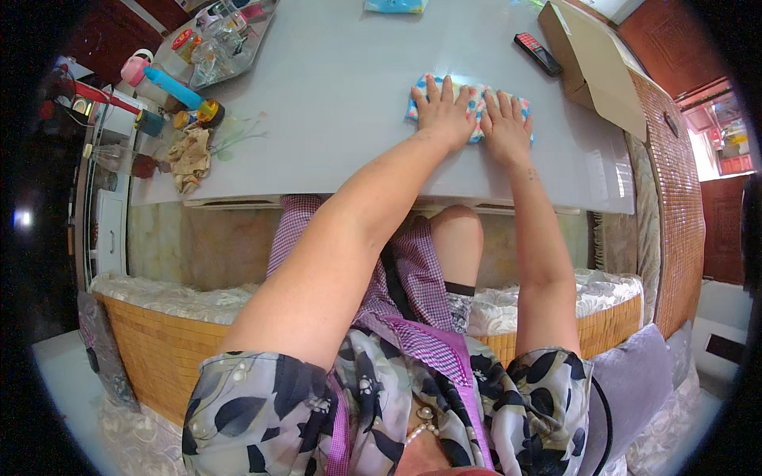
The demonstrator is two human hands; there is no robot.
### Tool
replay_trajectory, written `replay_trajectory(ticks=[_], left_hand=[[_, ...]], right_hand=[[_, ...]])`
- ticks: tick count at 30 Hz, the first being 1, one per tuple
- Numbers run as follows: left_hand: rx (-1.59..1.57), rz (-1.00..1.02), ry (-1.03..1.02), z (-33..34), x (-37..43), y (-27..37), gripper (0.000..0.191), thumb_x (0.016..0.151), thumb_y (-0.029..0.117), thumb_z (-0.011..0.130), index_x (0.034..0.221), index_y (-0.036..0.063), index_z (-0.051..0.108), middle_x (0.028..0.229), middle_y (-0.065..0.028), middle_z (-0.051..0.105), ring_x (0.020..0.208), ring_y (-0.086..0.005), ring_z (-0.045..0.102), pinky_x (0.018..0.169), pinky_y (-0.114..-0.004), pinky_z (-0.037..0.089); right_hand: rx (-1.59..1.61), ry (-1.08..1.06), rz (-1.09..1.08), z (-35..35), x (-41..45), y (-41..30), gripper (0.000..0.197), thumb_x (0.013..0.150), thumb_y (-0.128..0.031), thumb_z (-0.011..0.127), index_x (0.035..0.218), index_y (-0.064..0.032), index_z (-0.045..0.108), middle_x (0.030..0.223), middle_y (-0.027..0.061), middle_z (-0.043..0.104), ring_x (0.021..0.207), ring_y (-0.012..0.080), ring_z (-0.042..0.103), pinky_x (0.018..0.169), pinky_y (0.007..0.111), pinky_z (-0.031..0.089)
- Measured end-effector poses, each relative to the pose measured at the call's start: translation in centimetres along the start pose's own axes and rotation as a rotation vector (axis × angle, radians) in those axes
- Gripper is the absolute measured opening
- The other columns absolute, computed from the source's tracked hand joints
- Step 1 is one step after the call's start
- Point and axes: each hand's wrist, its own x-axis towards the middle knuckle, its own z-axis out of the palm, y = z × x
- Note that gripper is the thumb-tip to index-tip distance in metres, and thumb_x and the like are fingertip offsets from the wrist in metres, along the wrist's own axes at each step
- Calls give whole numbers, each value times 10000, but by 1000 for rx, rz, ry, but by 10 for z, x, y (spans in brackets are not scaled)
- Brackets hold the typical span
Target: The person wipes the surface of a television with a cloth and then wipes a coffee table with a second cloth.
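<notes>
A folded cloth with blue, pink and white spots (478, 99) lies flat on the pale glossy table (333, 107). My left hand (445, 116) rests palm down on its left part, fingers spread. Beside it, my right hand (507, 128) lies palm down on the right part, fingers slightly apart. Both hands hide much of the cloth, and neither grips it. Both arms stretch forward over the table's front edge.
At right lie a black remote control (537, 55) and an open cardboard box (595, 71). A blue packet (396, 5) is at the far edge. At left are a metal tray (262, 50) of glassware, a pink bottle (134, 70), a crumpled brown cloth (190, 157) and a clear bottle (116, 157).
</notes>
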Motion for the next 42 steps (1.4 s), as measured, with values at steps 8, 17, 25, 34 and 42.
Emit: replay_trajectory(ticks=[8,17,25,34,42], left_hand=[[7,21,14,5,54,-4,553,929,392,345,1444,195,296,1519,-132,198,1393,-414,103,1069,-617,94],[35,58,133,26,108,-18,515,927,388,356,1421,243,325,1494,-129,259,1376,-405,179,1044,-618,149],[26,41,140,29,162,-16,511,929,372,349,1420,231,327,1488,-144,269,1369,-415,192,1046,-618,145],[-23,15,128,34,180,-29,498,937,370,339,1415,230,333,1489,-154,265,1371,-416,190,1049,-607,139],[-59,74,80,21,136,-44,522,945,375,324,1441,214,303,1507,-129,237,1394,-402,123,1088,-558,98]], right_hand=[[19,21,20,10,54,13,517,931,-349,302,1434,-227,310,1508,52,247,1396,287,188,1096,568,122],[26,40,87,29,105,13,522,929,-348,275,1439,-233,298,1508,51,253,1398,294,185,1093,579,129],[-42,54,115,38,161,29,518,936,-373,270,1445,-277,276,1510,27,250,1398,271,193,1085,583,143],[-47,60,96,48,187,25,527,926,-354,275,1444,-258,283,1504,49,265,1391,295,209,1082,588,155],[-58,34,158,38,140,-7,543,928,-351,295,1447,-190,284,1509,82,239,1388,327,200,1095,577,145]])
